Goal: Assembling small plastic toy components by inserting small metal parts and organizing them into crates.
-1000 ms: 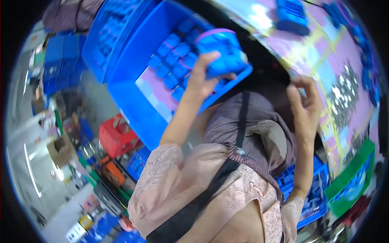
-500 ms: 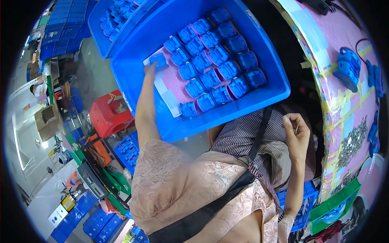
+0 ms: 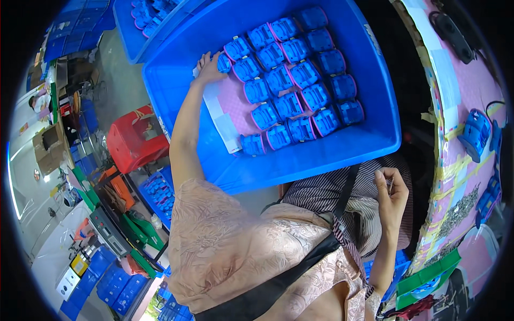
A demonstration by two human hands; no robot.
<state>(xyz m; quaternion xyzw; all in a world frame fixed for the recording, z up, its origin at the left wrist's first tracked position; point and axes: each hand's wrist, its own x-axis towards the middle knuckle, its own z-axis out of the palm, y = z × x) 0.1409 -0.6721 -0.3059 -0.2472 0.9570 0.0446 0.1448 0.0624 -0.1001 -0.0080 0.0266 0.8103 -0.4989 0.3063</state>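
Left hand at a blue piece inside the bin's left side

In the head view, the left hand reached into a deep blue plastic bin, near its left edge. Its fingers were slightly spread, against a small, partly hidden blue piece; whether they gripped it could not be told. Rows of blue plastic block-shaped pieces with pink rims stood on a pink-and-white liner sheet, reaching the bin's right side. The liner's left strip was bare.

The right hand hung between the lap and the counter's near edge, fingers loosely curled, a gap showing beside the thumb.

On the pink, yellow-taped counter lay a blue rounded plastic housing and a heap of small silvery metal parts. A red plastic stool stood left of the bin.
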